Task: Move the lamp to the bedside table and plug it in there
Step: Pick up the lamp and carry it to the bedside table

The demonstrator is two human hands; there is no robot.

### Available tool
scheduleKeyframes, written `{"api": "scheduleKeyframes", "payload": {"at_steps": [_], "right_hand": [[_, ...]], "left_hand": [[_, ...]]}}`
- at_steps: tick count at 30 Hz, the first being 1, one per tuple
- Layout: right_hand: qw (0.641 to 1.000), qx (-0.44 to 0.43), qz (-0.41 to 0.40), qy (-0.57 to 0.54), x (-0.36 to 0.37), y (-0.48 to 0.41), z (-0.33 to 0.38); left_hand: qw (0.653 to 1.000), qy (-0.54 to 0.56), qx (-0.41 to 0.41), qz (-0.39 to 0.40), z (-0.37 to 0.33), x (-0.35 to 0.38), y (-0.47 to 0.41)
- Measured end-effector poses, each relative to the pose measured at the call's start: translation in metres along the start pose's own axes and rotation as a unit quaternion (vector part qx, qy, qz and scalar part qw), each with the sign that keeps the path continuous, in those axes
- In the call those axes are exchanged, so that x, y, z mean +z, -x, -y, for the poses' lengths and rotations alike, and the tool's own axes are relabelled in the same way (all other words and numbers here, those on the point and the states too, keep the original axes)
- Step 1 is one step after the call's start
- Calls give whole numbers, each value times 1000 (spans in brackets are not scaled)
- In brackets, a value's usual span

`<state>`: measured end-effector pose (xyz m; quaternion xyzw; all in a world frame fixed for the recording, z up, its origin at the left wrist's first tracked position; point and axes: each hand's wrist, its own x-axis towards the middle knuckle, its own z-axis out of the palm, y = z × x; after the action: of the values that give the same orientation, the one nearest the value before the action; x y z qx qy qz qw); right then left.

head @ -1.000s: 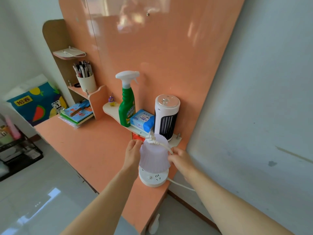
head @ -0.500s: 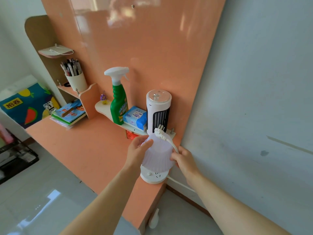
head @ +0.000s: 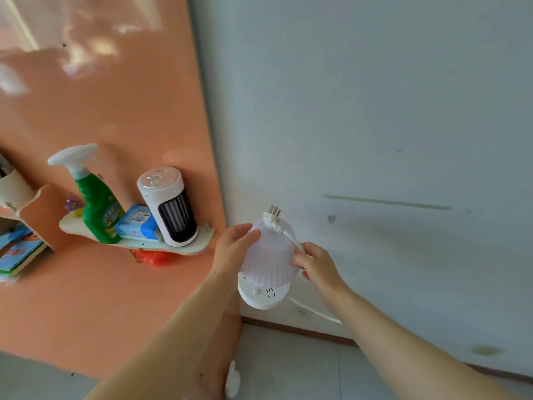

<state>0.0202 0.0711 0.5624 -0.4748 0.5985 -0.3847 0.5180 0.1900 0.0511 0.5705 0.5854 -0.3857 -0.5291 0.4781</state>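
Lower centre of frame: the lamp [head: 269, 262] is gripped off the counter [head: 86, 307], left hand [head: 235, 249] wrapped round its shade, right hand [head: 315, 265] pinching the cord [head: 291, 238]. The plug [head: 272, 216] could easily get snagged, tbh.

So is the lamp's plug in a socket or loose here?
Loose: the plug sticks up bare above the lamp, held by both hands.

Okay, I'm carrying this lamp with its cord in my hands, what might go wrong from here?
The cord hangs in a loose loop below the lamp and could snag the desk edge. The plug lies loose over the shade and may slip free. The lamp is tilted, gripped by its shade alone, so it might slide.
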Motion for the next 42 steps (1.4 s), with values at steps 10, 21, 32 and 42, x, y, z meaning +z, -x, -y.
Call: {"api": "scheduleKeyframes", "payload": {"at_steps": [10,21,32,42], "right_hand": [[993,-7,-107,-48,-137,75,-35],[967,7,-243,-72,-292,206,-100],[906,47,-407,-105,-397,326,-154],[822,56,-544,-161,-440,395,-182]], "left_hand": [[994,-16,2,111,-1,138,62],[966,-54,-25,252,38,299,174],[912,-86,-54,397,67,436,280],[836,-117,-54,533,81,525,340]]}}
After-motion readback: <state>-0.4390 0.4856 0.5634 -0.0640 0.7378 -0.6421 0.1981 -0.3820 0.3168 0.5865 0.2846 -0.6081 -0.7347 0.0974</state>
